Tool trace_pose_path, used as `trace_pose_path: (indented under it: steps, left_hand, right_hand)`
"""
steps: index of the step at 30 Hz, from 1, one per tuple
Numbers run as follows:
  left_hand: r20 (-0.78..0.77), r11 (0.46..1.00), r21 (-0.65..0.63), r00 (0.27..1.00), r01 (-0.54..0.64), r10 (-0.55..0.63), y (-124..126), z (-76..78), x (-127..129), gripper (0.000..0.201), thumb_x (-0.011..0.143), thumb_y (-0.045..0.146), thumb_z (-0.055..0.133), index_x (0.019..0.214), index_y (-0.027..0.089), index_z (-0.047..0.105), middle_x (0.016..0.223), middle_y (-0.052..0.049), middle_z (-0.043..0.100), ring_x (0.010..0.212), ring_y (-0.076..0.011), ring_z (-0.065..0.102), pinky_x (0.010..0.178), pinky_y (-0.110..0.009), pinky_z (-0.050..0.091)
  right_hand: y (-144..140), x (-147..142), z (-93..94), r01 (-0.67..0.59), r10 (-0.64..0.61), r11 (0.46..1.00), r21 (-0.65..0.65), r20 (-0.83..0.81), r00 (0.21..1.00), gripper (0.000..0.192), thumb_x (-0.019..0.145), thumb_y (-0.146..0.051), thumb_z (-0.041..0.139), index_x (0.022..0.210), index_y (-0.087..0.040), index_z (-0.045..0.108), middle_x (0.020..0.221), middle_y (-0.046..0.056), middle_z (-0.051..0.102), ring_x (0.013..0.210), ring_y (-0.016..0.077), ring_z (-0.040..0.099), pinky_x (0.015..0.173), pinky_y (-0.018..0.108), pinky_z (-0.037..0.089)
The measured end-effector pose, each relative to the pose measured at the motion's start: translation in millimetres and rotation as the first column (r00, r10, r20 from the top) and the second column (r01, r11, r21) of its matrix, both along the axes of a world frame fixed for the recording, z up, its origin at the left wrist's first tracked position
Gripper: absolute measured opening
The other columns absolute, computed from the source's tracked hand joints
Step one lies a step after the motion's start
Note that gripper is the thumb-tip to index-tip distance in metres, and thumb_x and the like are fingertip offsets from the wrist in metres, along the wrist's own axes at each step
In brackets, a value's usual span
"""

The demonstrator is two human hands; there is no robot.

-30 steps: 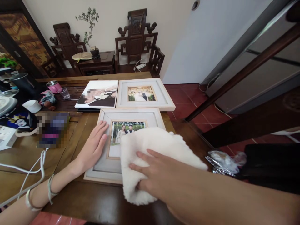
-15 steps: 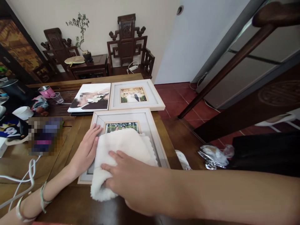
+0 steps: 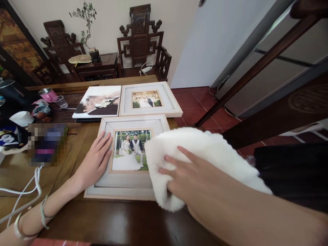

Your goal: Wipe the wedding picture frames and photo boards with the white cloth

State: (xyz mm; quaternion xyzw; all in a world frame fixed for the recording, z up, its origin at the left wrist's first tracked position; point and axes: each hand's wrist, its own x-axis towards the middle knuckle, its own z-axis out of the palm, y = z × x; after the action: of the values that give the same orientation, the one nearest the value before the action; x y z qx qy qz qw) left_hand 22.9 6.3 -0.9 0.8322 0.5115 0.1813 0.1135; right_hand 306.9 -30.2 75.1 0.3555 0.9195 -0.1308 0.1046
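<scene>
Frame [image 3: 128,186]: flat on the table [image 3: 112,222], near edge toward the viewer; pale wood moulding, wide white mat, wedding photo at centre; right side hidden under the cloth.
Cloth [image 3: 205,153]: white, thick, fleecy pile; draped over the right rail of the frame and past the table edge.
Left hand [image 3: 93,164]: flat, fingers spread, palm down on the left rail; holding nothing, pressing only.
Right hand [image 3: 189,177]: flat on top of the cloth, fingers extended, pinning it down rather than gripping.
Handling, frame: judged stiff and moderately light; glazing, if present, fragile and smooth, so best held by the outer wooden rails, never by the centre.
Handling, cloth: judged soft, limp, very light; bunches anywhere, grips well under a flat palm.
Table: dark polished wood, likely slippery under the frame, hence the bracing palm.
Behind: second frame [image 3: 150,99] of the same build, beside a frameless photo panel [image 3: 98,101].
Left margin: white cable [image 3: 25,189], pink cup [image 3: 47,94].
</scene>
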Motion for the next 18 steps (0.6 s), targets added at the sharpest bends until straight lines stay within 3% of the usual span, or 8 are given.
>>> trace_pose_path:
  steps: [3,7,10,13,16,18]
  left_hand:
    - [-0.011,1.000,0.000,1.000,0.005,-0.005,0,0.2,0,0.053,0.102,0.037,0.033,0.149,0.015,0.039,0.157,-0.010,0.036,0.150,-0.0283,0.018,0.121,-0.053,0.022]
    - [-0.001,1.000,-0.012,1.000,-0.015,0.015,0,1.2,2,0.053,0.102,0.038,0.034,0.149,0.014,0.040,0.157,-0.010,0.036,0.150,-0.0283,0.018,0.122,-0.052,0.022]
    - [0.026,0.999,-0.002,0.999,-0.043,0.043,-1,0.3,2,0.052,0.102,0.038,0.035,0.147,0.014,0.043,0.156,-0.010,0.039,0.150,-0.0272,0.020,0.122,-0.051,0.021]
    - [0.049,0.998,0.005,0.997,-0.060,0.060,0,-1.6,2,0.051,0.102,0.038,0.036,0.146,0.015,0.044,0.155,-0.009,0.040,0.149,-0.0257,0.022,0.122,-0.051,0.021]
    - [0.065,0.997,0.002,0.995,-0.071,0.071,0,-2.7,3,0.050,0.102,0.038,0.037,0.146,0.017,0.044,0.155,-0.008,0.041,0.149,-0.0252,0.022,0.122,-0.051,0.022]
    - [0.071,0.997,0.001,0.995,-0.074,0.074,0,-2.7,4,0.050,0.102,0.038,0.036,0.146,0.017,0.044,0.155,-0.008,0.041,0.149,-0.0255,0.023,0.122,-0.051,0.022]
  right_hand:
    - [24,1,6.9,0.027,-0.033,0.998,0.051,0.133,0.991,0.030,0.061,0.004,0.061,0.073,-0.021,0.072,0.101,0.011,0.074,0.110,0.0375,0.062,0.103,0.062,0.036]
    - [59,6,7.5,0.109,-0.138,0.973,0.202,0.134,0.981,0.040,0.068,0.009,0.051,0.089,-0.016,0.072,0.101,0.015,0.073,0.113,0.0330,0.062,0.106,0.056,0.035]
    - [71,9,3.1,0.101,-0.137,0.964,0.247,0.136,0.981,0.041,0.071,0.009,0.051,0.100,-0.011,0.072,0.111,0.018,0.070,0.128,0.0357,0.051,0.110,0.056,0.029]
    - [59,11,-4.3,0.053,-0.081,0.976,0.212,0.127,0.989,0.035,0.067,0.007,0.060,0.092,-0.012,0.074,0.122,0.019,0.067,0.132,0.0416,0.045,0.109,0.059,0.031]
    - [25,12,-18.5,0.042,-0.048,0.993,0.107,0.049,0.998,0.020,0.063,-0.003,0.071,0.074,-0.019,0.075,0.122,0.018,0.067,0.125,0.0477,0.050,0.101,0.068,0.035]
    - [-2,13,-27.6,0.042,-0.040,0.994,0.099,-0.022,0.999,0.010,0.070,-0.015,0.072,0.064,-0.023,0.073,0.118,0.017,0.069,0.121,0.0486,0.052,0.099,0.072,0.033]
